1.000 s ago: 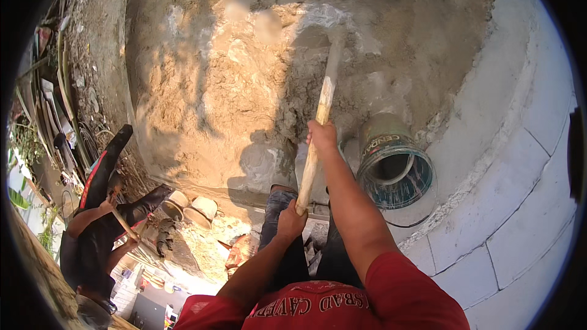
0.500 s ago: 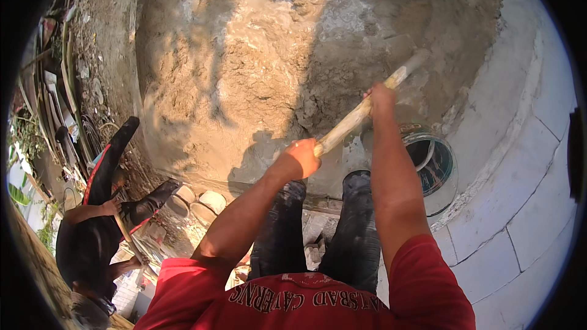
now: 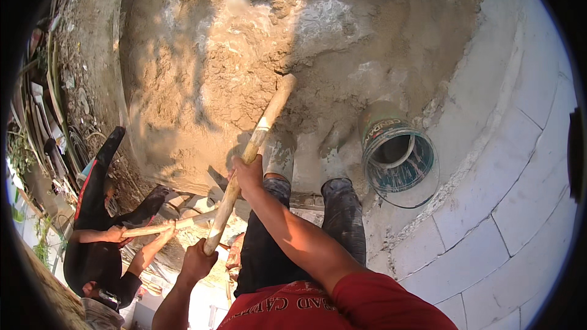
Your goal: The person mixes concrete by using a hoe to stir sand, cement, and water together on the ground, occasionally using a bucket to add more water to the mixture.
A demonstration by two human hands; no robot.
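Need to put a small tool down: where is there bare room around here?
The smooth grey strip between the wet mortar and the pale blocks looks bare, to the right of the bucket, though I can't tell if it's level. Lower left is crowded: the left hand on the wooden handle, with a co-worker's handle close by.

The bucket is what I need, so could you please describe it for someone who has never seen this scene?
Find the pale blocks curving along the right. Left of them, just right of the red-shirted person's legs, is the bucket. Its round mouth and streaked teal inside set it apart from the legs and brown mud.
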